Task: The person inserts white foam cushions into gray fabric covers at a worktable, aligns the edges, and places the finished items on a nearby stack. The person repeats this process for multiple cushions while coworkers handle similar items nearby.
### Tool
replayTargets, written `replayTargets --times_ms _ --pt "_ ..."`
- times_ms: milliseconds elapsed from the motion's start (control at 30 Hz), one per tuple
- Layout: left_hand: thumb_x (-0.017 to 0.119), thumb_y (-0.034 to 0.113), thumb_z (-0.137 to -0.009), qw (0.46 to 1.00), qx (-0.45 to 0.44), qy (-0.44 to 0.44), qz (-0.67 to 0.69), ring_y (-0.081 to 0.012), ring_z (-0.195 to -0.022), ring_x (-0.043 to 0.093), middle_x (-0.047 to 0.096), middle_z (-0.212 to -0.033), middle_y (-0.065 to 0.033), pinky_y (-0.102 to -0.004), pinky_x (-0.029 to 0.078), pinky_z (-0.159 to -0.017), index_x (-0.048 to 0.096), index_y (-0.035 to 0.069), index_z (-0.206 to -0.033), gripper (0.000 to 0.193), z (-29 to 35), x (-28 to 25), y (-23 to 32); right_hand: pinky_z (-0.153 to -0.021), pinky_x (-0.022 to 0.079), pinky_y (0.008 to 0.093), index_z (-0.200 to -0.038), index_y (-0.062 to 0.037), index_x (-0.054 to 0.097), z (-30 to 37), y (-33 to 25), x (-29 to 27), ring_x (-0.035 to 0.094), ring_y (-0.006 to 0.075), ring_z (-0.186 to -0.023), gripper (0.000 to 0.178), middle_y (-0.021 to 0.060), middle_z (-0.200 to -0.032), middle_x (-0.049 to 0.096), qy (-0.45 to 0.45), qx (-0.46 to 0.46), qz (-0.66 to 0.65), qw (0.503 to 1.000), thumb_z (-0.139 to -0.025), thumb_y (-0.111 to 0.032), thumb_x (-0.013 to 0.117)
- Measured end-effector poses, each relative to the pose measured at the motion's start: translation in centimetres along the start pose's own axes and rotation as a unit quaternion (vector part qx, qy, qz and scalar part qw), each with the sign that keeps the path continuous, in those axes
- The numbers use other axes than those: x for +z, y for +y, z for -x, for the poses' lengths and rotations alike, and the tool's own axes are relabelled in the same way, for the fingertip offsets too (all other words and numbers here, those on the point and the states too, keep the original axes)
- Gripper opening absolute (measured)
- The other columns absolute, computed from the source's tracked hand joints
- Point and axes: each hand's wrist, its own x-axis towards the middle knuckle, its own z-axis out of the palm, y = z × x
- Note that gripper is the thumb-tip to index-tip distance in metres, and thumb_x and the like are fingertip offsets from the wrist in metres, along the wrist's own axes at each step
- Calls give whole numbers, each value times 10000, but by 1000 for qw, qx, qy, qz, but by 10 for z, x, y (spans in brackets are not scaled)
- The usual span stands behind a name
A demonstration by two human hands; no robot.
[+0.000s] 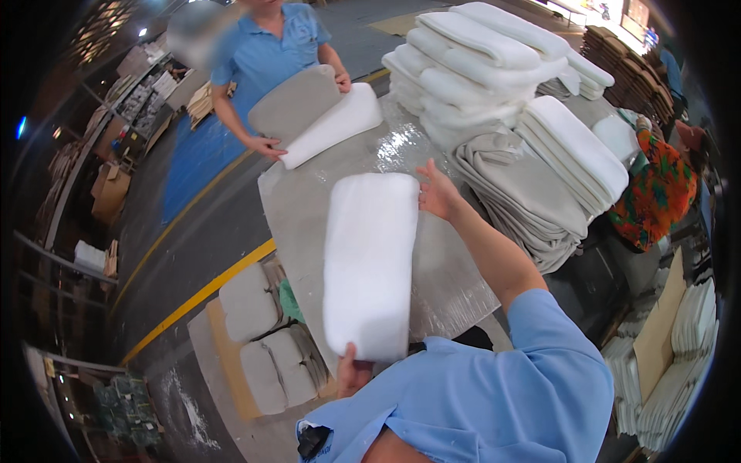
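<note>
A long white pad (369, 262) with rounded corners, soft in look, lies lengthwise in front of me over the plastic-covered table (455, 278). At its near end, my left hand (353, 374) grips the edge, the thumb on top and the other fingers hidden beneath. My right hand (438, 191) is beside the far right corner, fingers spread and close to the pad's edge. Across the table a co-worker in a blue shirt (270, 38) holds a grey fabric piece (297, 100) and another white pad (336, 127) with both hands.
A tall pile of white pads (478, 69) stands at the far right of the table. Nearer are folded grey covers (517, 185) and more stacked pads (575, 154). Grey bundles (270, 366) sit low on the left. Another person in a patterned top (656, 193) is at right.
</note>
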Motion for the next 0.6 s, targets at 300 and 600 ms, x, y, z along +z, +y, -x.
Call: replayTargets --times_ms 300,600 --pt "667 325 -1046 839 -216 57 -495 -188 -1008 698 733 -1158 -127 -366 572 -862 688 2 -1216 366 -4 -9 11 -593 480 336 -1394 -96 533 2 112 -74 571 157 -733 501 49 -1005 603 163 14 221 962 -1032 -405 688" --pt "673 415 -1041 897 -83 141 -410 -213 -1027 684 692 -1236 -131 -356 550 -812 560 22 -1416 555 -97 -5 47 -632 544 342 -1425 -18 534 85 163 -50 680 175 -780 529 72 -1035 692 99 124 228 961 -1007 -276 730"
